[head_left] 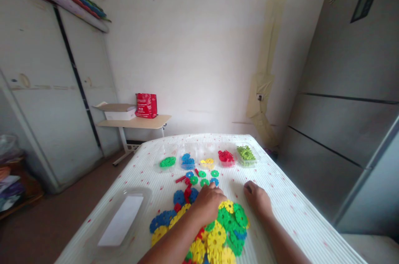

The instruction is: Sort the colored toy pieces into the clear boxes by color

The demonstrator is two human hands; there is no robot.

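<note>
My left hand [210,201] reaches over a pile of yellow, green and blue notched plastic discs, its fingers curled downward. The fingertips are partly hidden, close to a green disc [205,182] and a blue disc [214,181]; what they hold, if anything, I cannot make out. To the right of the pile, my right hand [258,198] rests on the tablecloth in a loose fist, with nothing visible in it. Yellow discs [216,235] and green discs [238,215] overlap in the pile. Red pieces [187,192] lie among blue discs [178,197] left of my left hand.
Along the far side stand clear tubs of green discs [168,161], blue discs [187,162], yellow discs [207,161], red pieces [226,156] and light-green pieces [246,153]. A clear tray with white paper [122,219] lies left. A red bag [146,106] stands on a side table [134,122].
</note>
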